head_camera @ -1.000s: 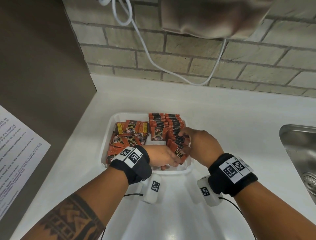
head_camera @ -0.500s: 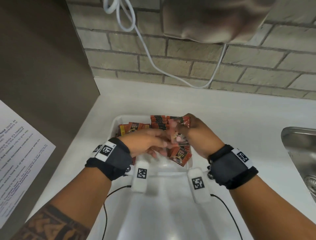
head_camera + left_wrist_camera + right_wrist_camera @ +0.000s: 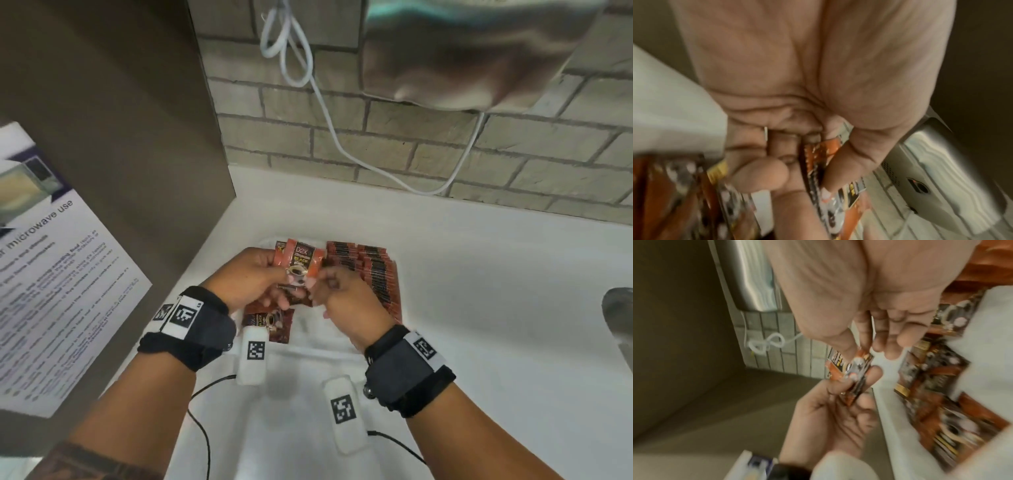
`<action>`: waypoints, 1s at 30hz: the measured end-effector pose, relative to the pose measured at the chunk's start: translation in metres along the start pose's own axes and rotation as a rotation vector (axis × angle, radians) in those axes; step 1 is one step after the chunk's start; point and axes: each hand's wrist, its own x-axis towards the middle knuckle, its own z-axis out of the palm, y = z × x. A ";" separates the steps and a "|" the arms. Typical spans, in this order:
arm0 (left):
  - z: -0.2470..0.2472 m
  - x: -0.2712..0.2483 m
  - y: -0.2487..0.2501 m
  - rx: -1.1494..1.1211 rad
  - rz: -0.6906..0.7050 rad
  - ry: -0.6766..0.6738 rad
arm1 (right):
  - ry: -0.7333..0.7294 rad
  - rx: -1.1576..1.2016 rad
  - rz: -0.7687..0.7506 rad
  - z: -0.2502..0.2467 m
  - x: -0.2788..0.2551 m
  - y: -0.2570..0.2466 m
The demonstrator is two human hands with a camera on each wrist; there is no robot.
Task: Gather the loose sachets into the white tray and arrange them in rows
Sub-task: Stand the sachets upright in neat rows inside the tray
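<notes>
A white countertop (image 3: 479, 274) is running along the foot of a brick wall (image 3: 428, 144), carrying a white tray (image 3: 318, 342) that is sitting directly on it, near the wall. To the right of the tray, well apart from it, a steel sink (image 3: 618, 318) is lying sunk into the countertop at its edge.

The head camera looks down from above at the white counter (image 3: 479, 308), with the brick wall (image 3: 411, 144) far off at the top. The left wrist camera sits very close under the left hand (image 3: 797, 81) and looks along its fingers. The right wrist camera does the same under the right hand (image 3: 849, 288). All three views show the small bunch of sachets (image 3: 301, 263) held between both hands.
</notes>
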 end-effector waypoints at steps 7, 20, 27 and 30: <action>-0.008 -0.019 -0.016 0.208 -0.179 -0.359 | -0.046 0.230 0.082 0.048 -0.007 0.026; -0.004 0.098 -0.013 1.258 0.088 -0.210 | 0.127 0.280 0.320 0.041 0.012 0.046; 0.004 0.115 -0.022 1.482 0.027 -0.240 | 0.080 0.096 0.295 0.030 0.014 0.046; 0.007 0.111 -0.015 1.472 0.027 -0.265 | 0.068 0.034 0.284 0.025 0.016 0.044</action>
